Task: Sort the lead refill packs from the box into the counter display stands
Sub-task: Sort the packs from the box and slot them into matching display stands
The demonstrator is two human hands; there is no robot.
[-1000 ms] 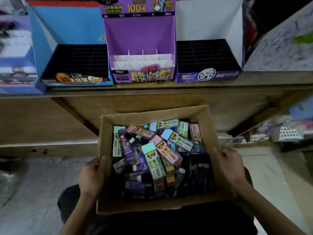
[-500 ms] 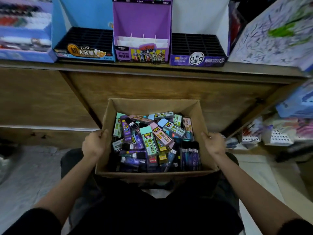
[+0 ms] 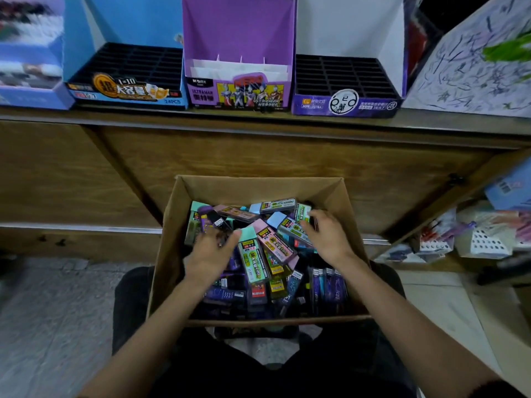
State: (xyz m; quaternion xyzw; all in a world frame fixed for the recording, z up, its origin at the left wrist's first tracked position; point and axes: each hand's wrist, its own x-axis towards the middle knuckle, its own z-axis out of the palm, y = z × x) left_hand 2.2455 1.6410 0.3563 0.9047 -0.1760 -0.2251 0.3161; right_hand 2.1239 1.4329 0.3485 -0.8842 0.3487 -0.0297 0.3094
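A brown cardboard box (image 3: pixel 260 183) rests on my lap, heaped with lead refill packs in green, pink, blue and purple. My left hand (image 3: pixel 211 252) lies spread on the left of the pile, its thumb against the top of a mint green pack (image 3: pixel 254 262). My right hand (image 3: pixel 329 237) is on the right of the pile, thumb and fingers curled round the end of a light blue pack (image 3: pixel 283 222). A pink pack (image 3: pixel 274 242) lies between my hands. Three display stands sit on the counter above: blue (image 3: pixel 126 68), purple (image 3: pixel 240 86) and white (image 3: pixel 346 81).
The wooden counter front (image 3: pixel 258 150) rises just behind the box. A blurred blue display (image 3: pixel 28 67) sits at far left and a scribbled board (image 3: pixel 474 67) at far right. Stationery clutters a low shelf (image 3: pixel 474 237) on the right. Grey floor lies to the left.
Both hands have let go of the box's sides and moved inside onto the packs. The view has tilted so the counter stands show larger.
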